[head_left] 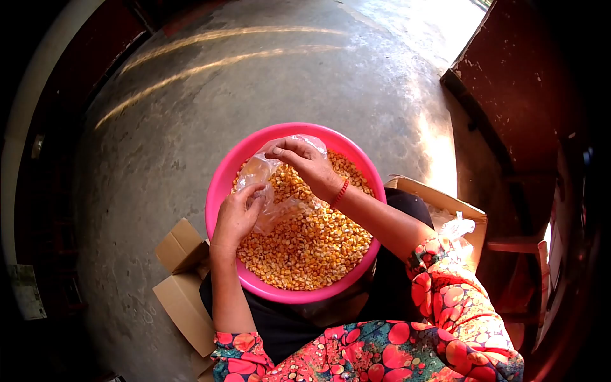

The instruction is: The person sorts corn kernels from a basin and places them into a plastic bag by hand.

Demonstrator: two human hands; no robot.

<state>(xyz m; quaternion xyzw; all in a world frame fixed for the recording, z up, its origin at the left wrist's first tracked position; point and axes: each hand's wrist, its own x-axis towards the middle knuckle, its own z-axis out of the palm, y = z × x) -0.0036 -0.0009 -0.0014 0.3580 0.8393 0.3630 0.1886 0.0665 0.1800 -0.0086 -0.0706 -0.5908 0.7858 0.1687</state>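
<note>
A round pink basin [219,191] full of yellow corn kernels [318,248] rests at my lap. Over its left side, my left hand [238,213] is closed on a clear plastic bag [259,172], thumb and fingers pinching its edge. My right hand [304,164], with a red bracelet at the wrist, is above the upper part of the basin, its fingers bent together on the top of the same bag. The bag is thin and crumpled and hangs over the kernels; its exact outline is hard to make out.
An open cardboard box [468,210] with clear plastic bags [457,226] stands to the right of my knee. Cardboard flaps [184,305] show at the left. Beyond lies a grey concrete floor [254,89], with a dark red wooden panel [515,83] at the right.
</note>
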